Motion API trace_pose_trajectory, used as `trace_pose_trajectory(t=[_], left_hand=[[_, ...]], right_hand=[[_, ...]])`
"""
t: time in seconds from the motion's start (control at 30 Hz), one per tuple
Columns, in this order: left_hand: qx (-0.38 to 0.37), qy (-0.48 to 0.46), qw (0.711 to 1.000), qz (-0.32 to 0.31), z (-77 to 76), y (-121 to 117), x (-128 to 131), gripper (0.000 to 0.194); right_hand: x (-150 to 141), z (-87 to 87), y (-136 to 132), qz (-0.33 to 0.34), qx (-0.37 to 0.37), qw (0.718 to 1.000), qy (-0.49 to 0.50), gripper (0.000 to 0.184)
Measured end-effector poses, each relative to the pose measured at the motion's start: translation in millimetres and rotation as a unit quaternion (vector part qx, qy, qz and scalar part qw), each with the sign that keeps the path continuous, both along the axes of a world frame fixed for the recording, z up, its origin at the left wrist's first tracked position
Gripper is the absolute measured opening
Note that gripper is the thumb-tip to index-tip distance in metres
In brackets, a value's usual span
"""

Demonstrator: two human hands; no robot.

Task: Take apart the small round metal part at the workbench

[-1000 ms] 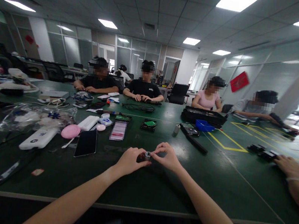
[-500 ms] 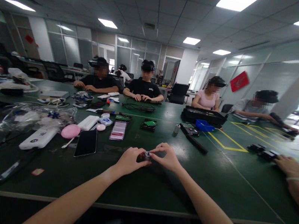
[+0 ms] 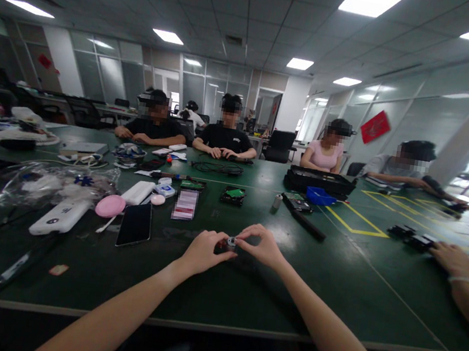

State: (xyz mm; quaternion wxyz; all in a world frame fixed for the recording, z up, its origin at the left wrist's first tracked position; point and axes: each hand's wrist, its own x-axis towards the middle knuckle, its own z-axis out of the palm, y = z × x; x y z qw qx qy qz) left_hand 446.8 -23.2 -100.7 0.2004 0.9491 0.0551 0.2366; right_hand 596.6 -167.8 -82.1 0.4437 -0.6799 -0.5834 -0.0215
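Just above the green table, my left hand (image 3: 205, 252) and my right hand (image 3: 262, 245) meet at a small silver round part (image 3: 231, 241). The left thumb and fingers curve around its left side, with something reddish showing beside it. From the right, my right thumb and fingertips pinch its edge. The part is too small to name exactly, and fingers cover some of it. Beyond the hands lie a green circuit board in a dark frame (image 3: 233, 195) and a small metal cylinder (image 3: 277, 201).
To the left are a dark-screened phone (image 3: 135, 225), a pink round lid (image 3: 110, 206), a white power bank (image 3: 61, 217) and plastic bags. A black tray (image 3: 320, 183) and a blue bin (image 3: 320, 197) stand farther right. Another person's hand (image 3: 453, 257) is at the right; several people sit opposite.
Almost nothing differs. Both hands keep their place around the small silver part, which appears slightly turned between the fingers.
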Motion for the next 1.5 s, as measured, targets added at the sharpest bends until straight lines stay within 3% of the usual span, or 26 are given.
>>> trace_pose_trajectory(t=[0.2,0.37,1.07,1.5], left_hand=[[0.000,0.005,1.000,0.005,-0.3,1,1,0.037],[0.011,0.004,1.000,0.004,0.0,1,0,0.036],[0.010,-0.005,1.000,0.003,-1.9,1,1,0.037],[0.014,0.006,1.000,0.006,0.4,0,1,0.036]], right_hand=[[-9,5.0,-2,0.064,-0.003,0.991,0.114,0.026],[-11,3.9,-1,0.093,-0.007,0.987,0.131,0.033],[-12,2.5,2,0.051,0.028,0.989,0.137,0.040],[-7,-2.9,5,0.033,0.017,0.974,0.223,0.054]])
